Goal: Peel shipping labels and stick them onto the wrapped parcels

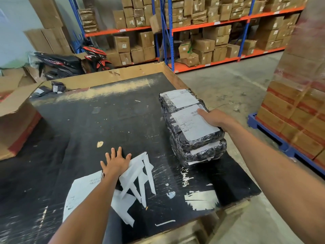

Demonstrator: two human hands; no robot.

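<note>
Parcels wrapped in black film sit at the right edge of the black bench [105, 120], stacked in a near pile with another parcel [179, 101] just behind it. The top parcel [195, 127] of the near pile carries a white shipping label [191, 123] on its upper face, and the far one is labelled too. Right hand [213, 118] grasps the top parcel at its right side, thumb lying on the label near the barcode, fingers curled round the edge out of view. Left hand [115, 162] lies flat on the bench with fingers spread and straight, holding nothing; its thumb side touches a scatter of white backing strips [139, 175]. A printed label sheet [79, 192] lies on the bench under the left forearm. At the far left corner of the bench lie a few small dark packets [57, 87]. An open cardboard box [15, 117] stands at the left. Beyond are orange and blue shelves [207, 23] full of cartons, a parked motorbike [95, 57], and stacked boxes on a blue pallet [270, 129] at the right.
</note>
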